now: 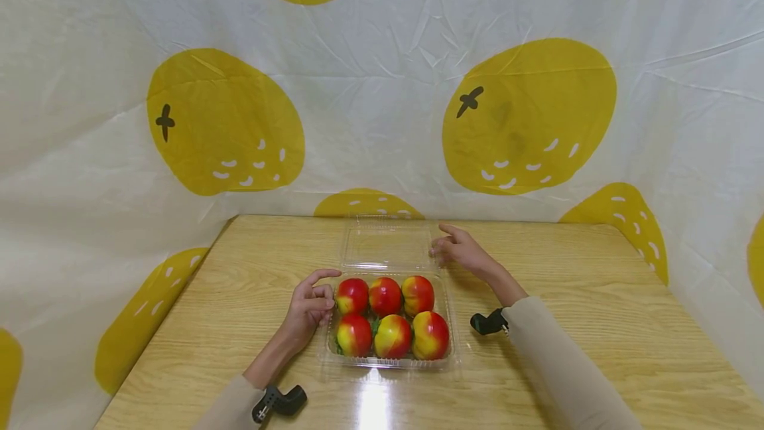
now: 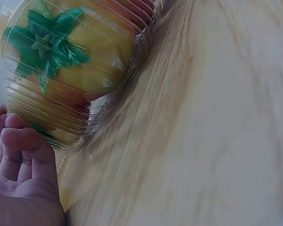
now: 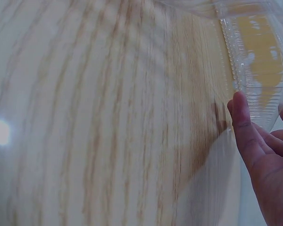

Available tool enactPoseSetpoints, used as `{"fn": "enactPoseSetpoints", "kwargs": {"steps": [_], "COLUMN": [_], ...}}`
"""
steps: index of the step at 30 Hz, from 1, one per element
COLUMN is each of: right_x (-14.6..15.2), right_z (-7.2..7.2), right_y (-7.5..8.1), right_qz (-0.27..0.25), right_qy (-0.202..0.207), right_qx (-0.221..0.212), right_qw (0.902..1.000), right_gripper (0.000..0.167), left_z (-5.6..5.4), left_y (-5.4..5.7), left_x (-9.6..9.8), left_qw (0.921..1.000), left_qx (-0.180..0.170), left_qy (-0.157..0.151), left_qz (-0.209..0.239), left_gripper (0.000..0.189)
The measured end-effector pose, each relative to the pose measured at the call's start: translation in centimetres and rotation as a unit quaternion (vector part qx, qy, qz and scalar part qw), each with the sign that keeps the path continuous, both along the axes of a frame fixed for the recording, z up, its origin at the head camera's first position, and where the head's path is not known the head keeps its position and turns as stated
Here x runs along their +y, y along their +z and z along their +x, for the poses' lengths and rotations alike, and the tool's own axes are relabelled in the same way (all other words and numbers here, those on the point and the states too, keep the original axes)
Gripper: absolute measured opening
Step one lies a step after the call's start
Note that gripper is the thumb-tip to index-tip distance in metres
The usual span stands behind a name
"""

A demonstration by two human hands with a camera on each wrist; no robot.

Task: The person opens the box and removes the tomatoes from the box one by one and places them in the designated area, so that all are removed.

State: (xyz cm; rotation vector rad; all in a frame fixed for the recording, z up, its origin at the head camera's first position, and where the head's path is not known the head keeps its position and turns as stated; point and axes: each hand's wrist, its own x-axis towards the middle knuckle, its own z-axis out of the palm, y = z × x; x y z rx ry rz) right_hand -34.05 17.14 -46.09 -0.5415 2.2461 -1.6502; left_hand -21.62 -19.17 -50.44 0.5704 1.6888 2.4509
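Note:
A clear plastic clamshell box sits on the table, its hinged lid raised at the far side. Two rows of red-and-yellow artificial fruits fill the base. Green cloth leaves show on one fruit through the ribbed wall in the left wrist view. My left hand pinches the box's left rim between thumb and fingers, the index finger reaching toward the back corner. At the lid's right edge is my right hand, thumb and fingers on either side of the thin plastic, index finger extended.
The wooden table runs back to a white cloth printed with big yellow fruits, which also hangs along both sides. Each wrist wears a black camera mount. A bright light reflection lies in front of the box.

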Motion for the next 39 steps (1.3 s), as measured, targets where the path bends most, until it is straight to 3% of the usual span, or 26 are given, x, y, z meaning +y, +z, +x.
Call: {"fn": "enactPoseSetpoints", "kwargs": {"steps": [12, 31, 39], "right_x": [-0.07, -0.13, 0.03], "right_z": [-0.37, -0.13, 0.13], "right_y": [-0.57, -0.24, 0.27], "right_qz": [-0.003, -0.015, 0.039], "right_qy": [-0.003, -0.016, -0.052], "right_qx": [-0.002, -0.019, -0.003], "right_qw": [1.0000, 0.9996, 0.9979], "right_gripper": [0.062, 0.057, 0.062], "left_z": [-0.06, 0.06, 0.00], "left_y": [-0.19, 0.07, -0.16], "left_x": [-0.14, 0.04, -0.08], "left_qw": [1.0000, 0.9998, 0.9999], "left_qx": [-0.001, -0.001, 0.005], "left_qy": [-0.001, -0.004, -0.003], "left_qz": [0.008, 0.022, 0.016], "left_gripper": [0.048, 0.047, 0.047]}}
